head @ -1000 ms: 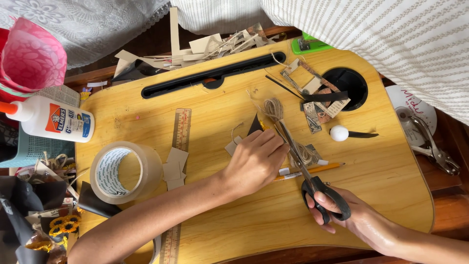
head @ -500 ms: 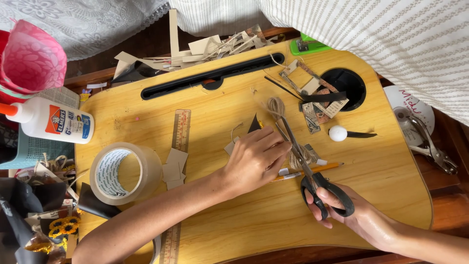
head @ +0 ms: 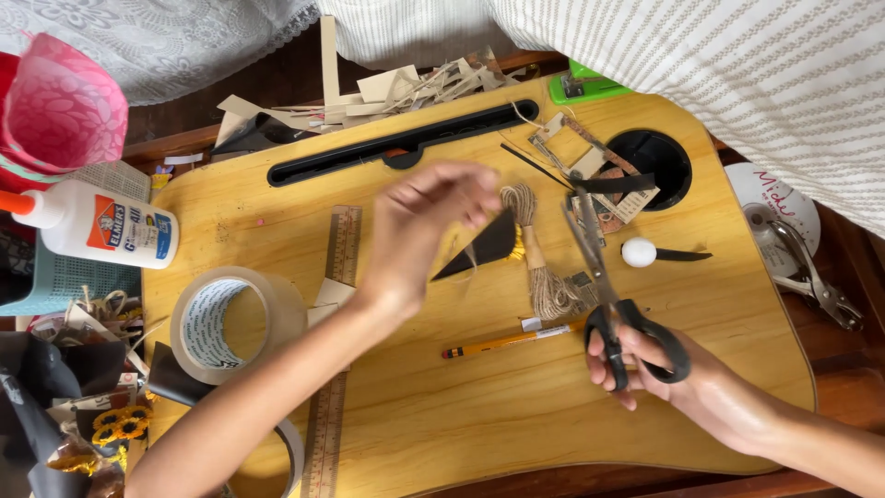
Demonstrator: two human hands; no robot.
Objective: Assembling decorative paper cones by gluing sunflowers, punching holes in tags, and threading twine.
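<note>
I am working over the big yellow lap desk (head: 442,424), which is carrying nearly everything: the roll of clear tape (head: 229,323) at its left side, the wooden ruler (head: 334,350) running down beside it, the glue bottle (head: 97,226) just off its left edge, and a heap of card scraps (head: 387,92) beyond the long black slot at the far side.

My left hand (head: 429,226) is hanging just above the middle of the board, blurred, fingers drawn in close together as if pinching something fine; I cannot tell whether any twine is actually between them. Just beside it are lying the dark triangular piece of card (head: 484,247) and the small bundle of jute twine (head: 544,267), its frayed end spreading toward me.

My right hand (head: 664,378) is gripping the black-handled scissors (head: 613,295), thumb and fingers through the loops, blades pointing away from me and looking shut or nearly so, the tips lying near the twine bundle. The yellow pencil (head: 512,341) is resting just below, and a small white ball (head: 638,252) sits to the right.

To cut cleanly, I judge I should be holding the strand taut with my left fingers, opening the blades only a little, and keeping those fingers well clear of the edges.
</note>
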